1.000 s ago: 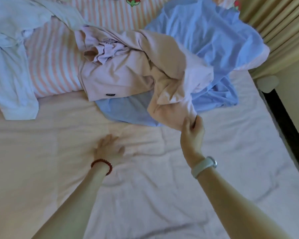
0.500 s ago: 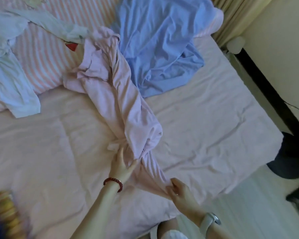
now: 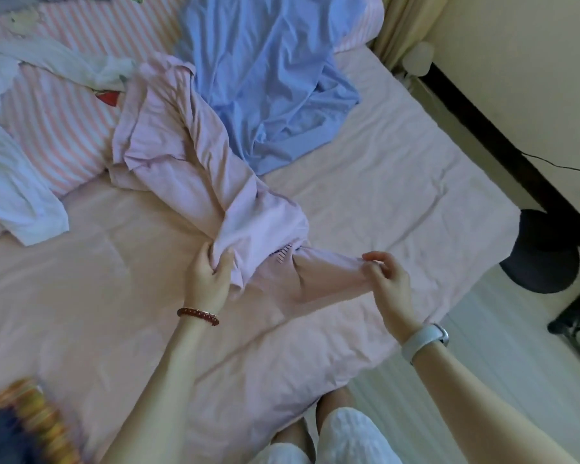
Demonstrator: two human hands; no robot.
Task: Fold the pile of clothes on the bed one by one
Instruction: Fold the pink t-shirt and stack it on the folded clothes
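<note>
Head view: the pink garment [image 3: 195, 169] is trailing from upper centre to mid-frame across the bed [image 3: 382, 182]. The left hand [image 3: 211, 276] is clutching its bunched middle; the right hand [image 3: 387, 283] is pinching its end near the bed's right edge. Bare sheet is lying lower left.

blurred striped thing [image 3: 31, 416] cut off bottom-left; white garment [image 3: 17, 182] cropped left

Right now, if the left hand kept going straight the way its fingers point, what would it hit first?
The left hand points up the bed and already grips the pink shirt, so it would push further into that bunched cloth first. Beyond it lies the blue shirt, though depth is hard to judge.
</note>
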